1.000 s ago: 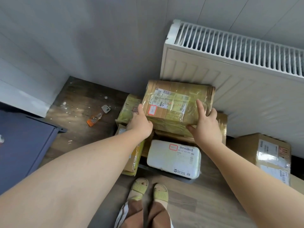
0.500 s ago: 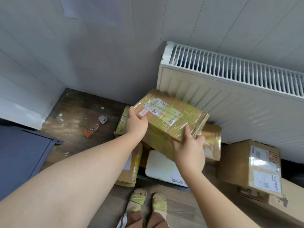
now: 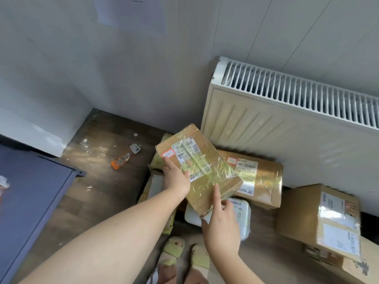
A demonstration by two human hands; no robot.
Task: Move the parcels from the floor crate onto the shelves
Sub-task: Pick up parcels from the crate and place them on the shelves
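Since the earlier frame, the brown cardboard parcel bound in yellowish clear tape (image 3: 205, 171) has been raised clear of the pile and swung round, so that its long side is now laid from 11 o'clock to 5 o'clock. The right hand (image 3: 222, 224) has been shifted from the parcel's far edge down to its near corner.

The parcel is gripped at its 9 o'clock edge by the left hand (image 3: 177, 181): the thumb is pressed on the labelled top face, one finger is stretched along the edge, and the rest are hidden beneath. The right hand is held with fingers straight and spread. Its forefinger is laid on the taped face by the torn 6 o'clock corner, and its thumb is set just below that corner. The parcel is thus held tilted in the air above the pile on the floor.

At 3 o'clock from it, a second taped brown cardboard parcel with a white label (image 3: 260, 181) is seen just beside the foot of the white ribbed radiator (image 3: 287, 111). At 6 o'clock, a white plastic-wrapped packet (image 3: 243, 216) is partly hidden by the right hand. At 9 o'clock, a yellow-taped flat parcel (image 3: 156, 162) is partly covered by the left hand. At 4 o'clock, well apart, a large plain brown cardboard box with white labels (image 3: 320, 218) is stood on the floor.

Far out at 9 o'clock, an orange-handled scraper (image 3: 123, 160) is seen lying on the dark wooden floor (image 3: 98, 181), and a grey-blue metal panel (image 3: 34, 191) is seen at 8 o'clock. Pale green sandals (image 3: 174, 248) are seen at 6 o'clock.
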